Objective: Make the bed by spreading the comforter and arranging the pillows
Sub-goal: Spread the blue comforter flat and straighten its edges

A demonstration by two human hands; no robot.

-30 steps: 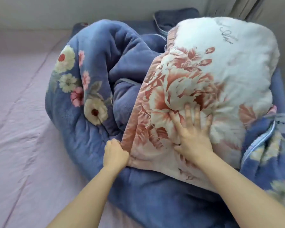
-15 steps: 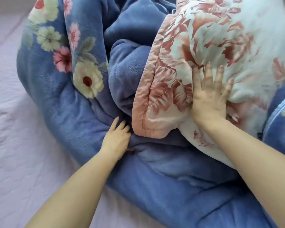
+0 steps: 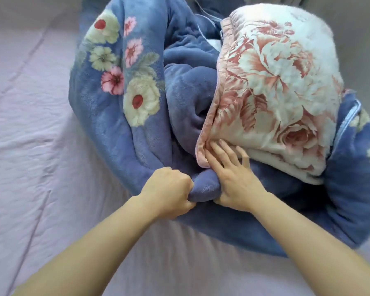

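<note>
Centre frame: left hand [image 3: 169, 192] fisted on a fold of blue comforter [image 3: 120, 133] w/ right hand [image 3: 233, 178] open, flat beside pink-floral blanket [image 3: 282, 86].

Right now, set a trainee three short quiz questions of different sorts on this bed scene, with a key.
1. True or false: the left hand is closed in a fist on a fold of the blue comforter.
2. Multiple choice: the fingers of the right hand lie against A) the pink-trimmed corner of the white floral blanket, B) a pillow, C) the bare pink sheet.
3. Fill in: the comforter is ____, not spread flat.

Key: 1 true. 2 A. 3 bunched up.
</note>
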